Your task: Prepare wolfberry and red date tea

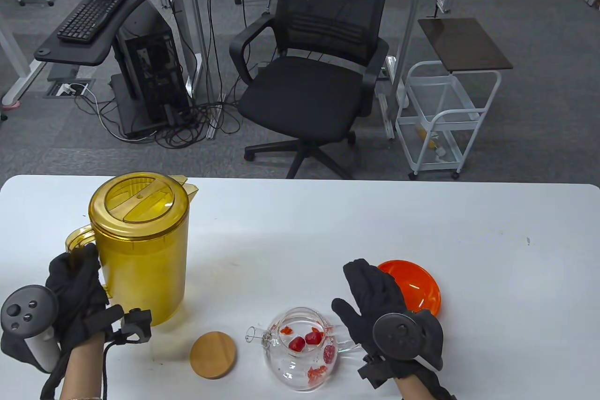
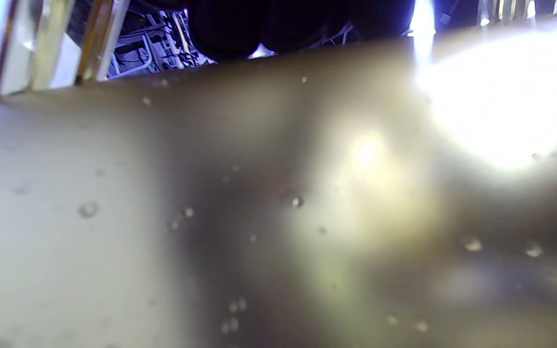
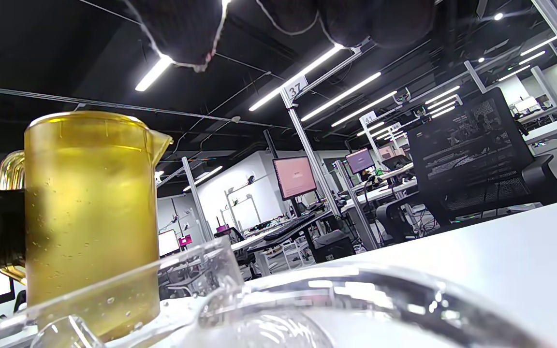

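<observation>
A yellow lidded pitcher (image 1: 140,250) stands upright on the white table at the left. My left hand (image 1: 77,266) grips its handle; the left wrist view shows only the pitcher's blurred wall (image 2: 259,208) with droplets. A round glass teapot (image 1: 300,348) without its lid stands near the front edge and holds red dates (image 1: 304,341) and wolfberries. My right hand (image 1: 363,290) is open with fingers spread, just right of the teapot and over its handle; I cannot tell if it touches. The right wrist view shows the teapot rim (image 3: 336,290) close up and the pitcher (image 3: 90,217) behind it.
A round wooden lid (image 1: 213,354) lies flat between the pitcher and the teapot. An orange dish (image 1: 417,287) sits to the right, partly hidden by my right hand. A black office chair (image 1: 309,86) stands beyond the table's far edge.
</observation>
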`<state>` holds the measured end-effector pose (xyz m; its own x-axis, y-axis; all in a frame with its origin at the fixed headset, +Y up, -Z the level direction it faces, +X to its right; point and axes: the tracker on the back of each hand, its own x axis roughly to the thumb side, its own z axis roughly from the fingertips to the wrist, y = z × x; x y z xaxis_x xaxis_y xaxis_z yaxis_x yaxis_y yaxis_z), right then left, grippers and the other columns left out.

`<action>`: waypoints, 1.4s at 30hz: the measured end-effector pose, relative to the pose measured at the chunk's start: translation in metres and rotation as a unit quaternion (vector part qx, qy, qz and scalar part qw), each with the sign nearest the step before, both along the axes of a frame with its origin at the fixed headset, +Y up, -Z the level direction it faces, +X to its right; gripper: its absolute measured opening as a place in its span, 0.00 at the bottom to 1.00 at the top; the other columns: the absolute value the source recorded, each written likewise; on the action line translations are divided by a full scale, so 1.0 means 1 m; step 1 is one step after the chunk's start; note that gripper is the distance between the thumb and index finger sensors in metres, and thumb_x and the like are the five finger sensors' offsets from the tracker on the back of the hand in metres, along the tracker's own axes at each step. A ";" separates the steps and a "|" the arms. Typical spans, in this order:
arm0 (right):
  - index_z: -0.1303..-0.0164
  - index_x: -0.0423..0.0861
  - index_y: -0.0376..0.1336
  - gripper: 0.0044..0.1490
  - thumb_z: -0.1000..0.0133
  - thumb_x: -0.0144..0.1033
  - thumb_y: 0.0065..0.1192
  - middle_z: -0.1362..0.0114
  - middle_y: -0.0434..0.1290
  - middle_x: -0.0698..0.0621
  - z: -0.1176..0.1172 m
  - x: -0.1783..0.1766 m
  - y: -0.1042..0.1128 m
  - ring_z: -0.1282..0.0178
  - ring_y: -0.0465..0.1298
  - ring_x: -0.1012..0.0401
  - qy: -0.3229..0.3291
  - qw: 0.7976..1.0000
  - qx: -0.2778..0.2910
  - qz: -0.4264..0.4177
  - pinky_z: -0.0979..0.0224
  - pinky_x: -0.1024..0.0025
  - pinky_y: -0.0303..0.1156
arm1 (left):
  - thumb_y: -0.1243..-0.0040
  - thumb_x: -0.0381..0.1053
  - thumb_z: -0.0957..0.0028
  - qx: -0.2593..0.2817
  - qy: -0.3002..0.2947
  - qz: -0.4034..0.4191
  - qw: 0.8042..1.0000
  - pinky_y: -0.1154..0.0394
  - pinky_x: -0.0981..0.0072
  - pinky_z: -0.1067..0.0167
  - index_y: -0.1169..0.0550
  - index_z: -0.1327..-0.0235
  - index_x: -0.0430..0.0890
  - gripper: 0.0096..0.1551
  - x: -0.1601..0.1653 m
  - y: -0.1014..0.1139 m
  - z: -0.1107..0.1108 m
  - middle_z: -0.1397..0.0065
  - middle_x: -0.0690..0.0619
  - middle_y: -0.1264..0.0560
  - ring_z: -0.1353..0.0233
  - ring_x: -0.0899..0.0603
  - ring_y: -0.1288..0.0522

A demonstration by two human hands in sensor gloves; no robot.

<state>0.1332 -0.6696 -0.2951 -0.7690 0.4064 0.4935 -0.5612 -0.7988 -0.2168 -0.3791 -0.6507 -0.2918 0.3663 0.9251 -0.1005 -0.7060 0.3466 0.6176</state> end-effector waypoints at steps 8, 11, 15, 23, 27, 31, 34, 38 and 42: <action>0.20 0.35 0.54 0.45 0.41 0.46 0.62 0.21 0.59 0.30 -0.001 0.001 -0.001 0.24 0.64 0.34 -0.003 1.000 -0.004 -0.001 0.25 0.30 0.55 | 0.50 0.60 0.34 -0.016 0.018 0.022 0.999 0.44 0.47 0.22 0.34 0.41 0.57 0.15 -0.008 -0.028 -0.003 0.41 0.60 0.29 0.30 0.46 0.32; 0.20 0.35 0.54 0.44 0.41 0.46 0.62 0.21 0.59 0.30 -0.001 0.002 0.000 0.24 0.64 0.34 -0.005 1.000 -0.005 -0.003 0.25 0.30 0.54 | 0.50 0.60 0.34 -0.017 0.020 0.040 0.999 0.44 0.47 0.22 0.35 0.41 0.57 0.15 -0.009 -0.038 -0.004 0.41 0.60 0.30 0.30 0.46 0.32; 0.20 0.35 0.54 0.45 0.41 0.46 0.62 0.21 0.59 0.30 -0.002 0.003 0.000 0.24 0.64 0.34 -0.007 1.000 -0.006 -0.005 0.25 0.30 0.54 | 0.50 0.60 0.34 -0.017 0.019 0.055 0.998 0.45 0.47 0.22 0.35 0.41 0.58 0.15 -0.010 -0.049 -0.004 0.40 0.61 0.30 0.29 0.46 0.32; 0.20 0.35 0.54 0.45 0.41 0.46 0.62 0.21 0.59 0.30 -0.002 0.003 -0.001 0.24 0.64 0.34 -0.009 1.000 -0.011 -0.001 0.25 0.30 0.54 | 0.52 0.61 0.34 -0.009 0.011 0.079 0.997 0.45 0.48 0.21 0.36 0.40 0.58 0.15 -0.012 -0.061 -0.004 0.40 0.61 0.31 0.29 0.46 0.33; 0.20 0.35 0.54 0.45 0.41 0.46 0.61 0.21 0.59 0.30 -0.002 0.003 -0.001 0.24 0.64 0.34 -0.009 1.000 -0.010 -0.001 0.25 0.30 0.55 | 0.55 0.62 0.33 -0.021 0.006 0.066 0.998 0.45 0.47 0.21 0.38 0.37 0.57 0.18 -0.014 -0.066 -0.002 0.38 0.61 0.32 0.28 0.46 0.33; 0.20 0.35 0.54 0.44 0.40 0.46 0.61 0.21 0.59 0.30 -0.002 0.002 -0.001 0.24 0.64 0.34 -0.007 1.000 -0.008 0.001 0.25 0.30 0.55 | 0.56 0.62 0.33 -0.039 0.002 0.044 0.998 0.47 0.44 0.21 0.42 0.31 0.54 0.23 -0.013 -0.063 0.003 0.33 0.58 0.34 0.25 0.43 0.36; 0.20 0.35 0.54 0.44 0.40 0.46 0.61 0.21 0.59 0.30 -0.001 0.000 -0.001 0.24 0.64 0.34 -0.004 1.000 -0.005 0.006 0.25 0.30 0.55 | 0.55 0.59 0.32 -0.050 -0.001 -0.008 0.999 0.50 0.42 0.20 0.49 0.24 0.51 0.31 -0.011 -0.055 0.009 0.26 0.55 0.39 0.21 0.40 0.41; 0.20 0.35 0.54 0.44 0.40 0.46 0.61 0.21 0.59 0.30 0.000 -0.002 -0.001 0.24 0.64 0.34 0.000 1.000 -0.004 0.010 0.25 0.30 0.55 | 0.50 0.57 0.33 -0.035 -0.014 -0.114 0.993 0.56 0.38 0.19 0.62 0.20 0.46 0.46 -0.005 -0.029 0.021 0.18 0.50 0.51 0.16 0.37 0.53; 0.20 0.35 0.54 0.45 0.41 0.46 0.61 0.21 0.59 0.30 0.001 -0.003 -0.001 0.24 0.64 0.34 0.002 1.000 -0.002 0.010 0.25 0.30 0.55 | 0.49 0.61 0.34 -0.011 -0.036 -0.279 0.960 0.60 0.36 0.19 0.68 0.21 0.44 0.54 0.017 0.006 0.034 0.15 0.45 0.60 0.15 0.33 0.63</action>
